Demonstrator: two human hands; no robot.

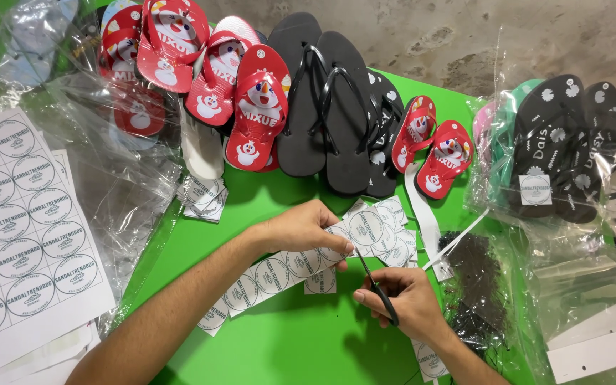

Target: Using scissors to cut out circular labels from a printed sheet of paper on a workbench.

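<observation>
My left hand (pixel 301 228) pinches a long white strip of round printed stickers (pixel 265 278) over the green table (pixel 301 342). My right hand (pixel 408 303) grips black-handled scissors (pixel 378 289), their blades meeting the strip's upper end just under my left fingers. A small heap of cut square stickers (pixel 383 228) lies right behind the blades. One loose sticker (pixel 430 360) rests by my right wrist.
Red snowman flip-flops (pixel 251 107), black flip-flops (pixel 329 107) and small red ones (pixel 433 150) line the back. Bagged dark sandals (pixel 572 142) sit right. A full sticker sheet (pixel 19 228) and clear plastic bags (pixel 122 164) lie left; white cards (pixel 593 346) lie at the right front.
</observation>
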